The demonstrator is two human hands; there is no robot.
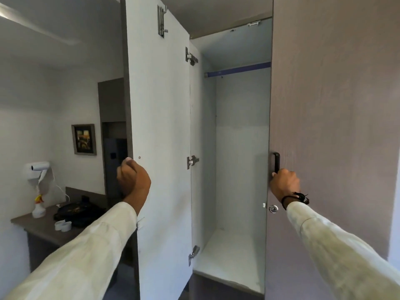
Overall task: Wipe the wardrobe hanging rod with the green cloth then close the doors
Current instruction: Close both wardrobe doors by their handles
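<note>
The wardrobe stands with both doors part open. Its left door (160,131) is swung out toward me, white inner face showing. My left hand (133,180) grips that door's outer edge at mid height. The right door (333,118), grey-brown outside, is partly open; my right hand (284,184) is closed around the lower end of its black handle (276,162). High inside, a blue hanging rod (238,69) runs across the empty white interior (240,148). No green cloth is in view.
A lock (273,209) sits on the right door under my wrist. At the left, a grey counter (32,224) carries a spray bottle (39,207), a black bag (80,213) and white cups. A hair dryer (40,167) and a framed picture (84,139) hang on the wall.
</note>
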